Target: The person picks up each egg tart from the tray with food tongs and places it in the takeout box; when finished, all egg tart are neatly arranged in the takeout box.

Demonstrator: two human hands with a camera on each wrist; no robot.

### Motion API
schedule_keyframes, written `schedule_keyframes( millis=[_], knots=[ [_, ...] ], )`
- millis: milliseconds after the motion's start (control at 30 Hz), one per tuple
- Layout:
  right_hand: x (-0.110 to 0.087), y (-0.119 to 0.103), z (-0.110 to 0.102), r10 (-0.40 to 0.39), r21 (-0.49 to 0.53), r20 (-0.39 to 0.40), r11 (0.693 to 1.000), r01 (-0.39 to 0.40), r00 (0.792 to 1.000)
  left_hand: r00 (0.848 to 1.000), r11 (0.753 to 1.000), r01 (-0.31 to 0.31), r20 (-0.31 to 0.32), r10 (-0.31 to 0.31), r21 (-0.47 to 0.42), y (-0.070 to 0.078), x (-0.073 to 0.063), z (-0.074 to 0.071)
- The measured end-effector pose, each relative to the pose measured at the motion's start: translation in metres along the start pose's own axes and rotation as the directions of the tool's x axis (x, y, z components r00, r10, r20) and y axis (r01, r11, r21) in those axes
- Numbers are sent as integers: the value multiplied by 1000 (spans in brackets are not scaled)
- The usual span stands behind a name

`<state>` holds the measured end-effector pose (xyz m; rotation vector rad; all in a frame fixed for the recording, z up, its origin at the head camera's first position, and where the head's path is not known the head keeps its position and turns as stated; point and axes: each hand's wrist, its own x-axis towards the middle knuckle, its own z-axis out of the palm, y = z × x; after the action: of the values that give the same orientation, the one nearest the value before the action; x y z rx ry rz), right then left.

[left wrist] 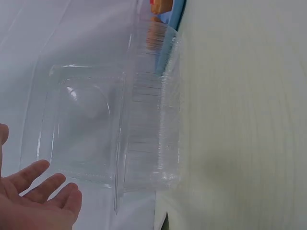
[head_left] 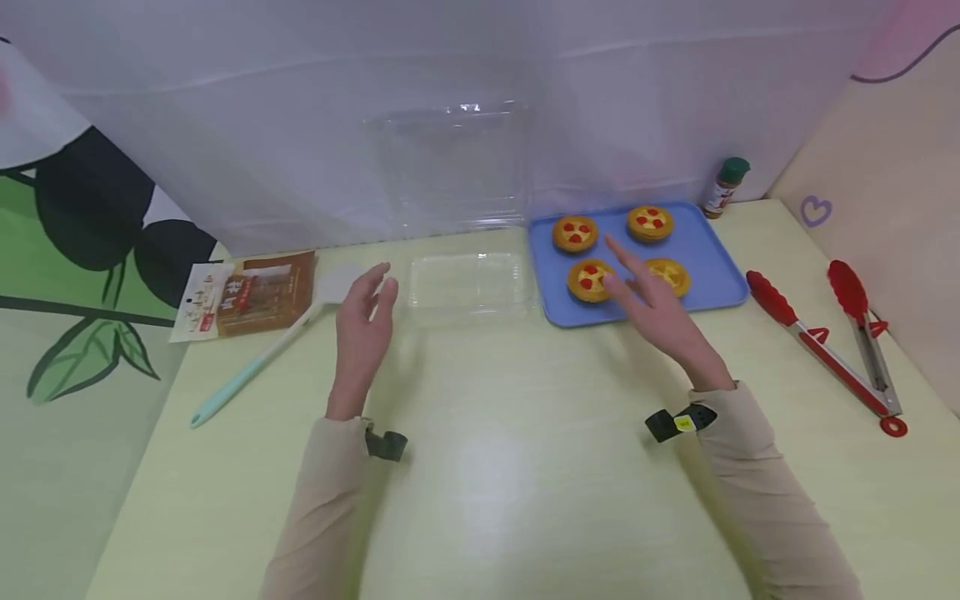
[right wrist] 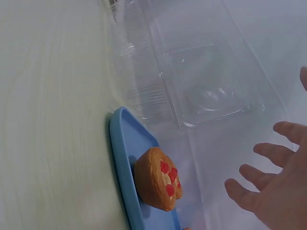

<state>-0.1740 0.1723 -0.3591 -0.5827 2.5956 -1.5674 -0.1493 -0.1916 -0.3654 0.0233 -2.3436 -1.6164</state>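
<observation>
My left hand (head_left: 365, 337) hovers left of a clear plastic clamshell box (head_left: 468, 282), its fingers loosely bent and holding nothing. The box's lid (head_left: 457, 171) stands raised against the white backdrop. Over the front of a blue tray (head_left: 712, 279) hangs my right hand (head_left: 660, 321), fingers spread and empty. On the tray sit several egg tarts; three carry red pieces, such as the back-left tart (head_left: 575, 233), and a plain tart (head_left: 670, 275) is partly hidden behind the right hand. In the right wrist view one red-topped tart (right wrist: 154, 179) shows near the tray's edge.
At the left lie a brown-and-white food packet (head_left: 262, 296) and a spatula (head_left: 251, 375) with a pale green handle. A green-capped seasoning bottle (head_left: 725, 187) stands behind the tray. Red-tipped tongs (head_left: 840, 367) lie spread at the right, near the side wall.
</observation>
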Motion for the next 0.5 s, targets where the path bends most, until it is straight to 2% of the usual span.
schedule_keyframes(
  millis=[100, 200, 233, 333, 500],
  knots=[
    [0, -2, -4, -48, 54, -5, 997, 48, 999, 998, 991, 47, -36, -52, -126, 2, 4, -3],
    [-1, -3, -8, -92, 113, -17, 989, 93, 996, 993, 944, 76, -59, -100, -321, 4, 5, -4],
    [-1, -3, -10, -105, 126, -24, 986, 107, 994, 991, 919, 88, -61, -121, -385, 5, 5, -5],
    [-4, -2, -15, -117, 155, -47, 980, 123, 992, 980, 822, 126, -61, -191, -556, 7, 5, -6],
    [-6, -1, -22, -109, 306, -98, 943, 134, 989, 954, 686, 161, -67, -293, -710, 7, 12, -12]
  ],
)
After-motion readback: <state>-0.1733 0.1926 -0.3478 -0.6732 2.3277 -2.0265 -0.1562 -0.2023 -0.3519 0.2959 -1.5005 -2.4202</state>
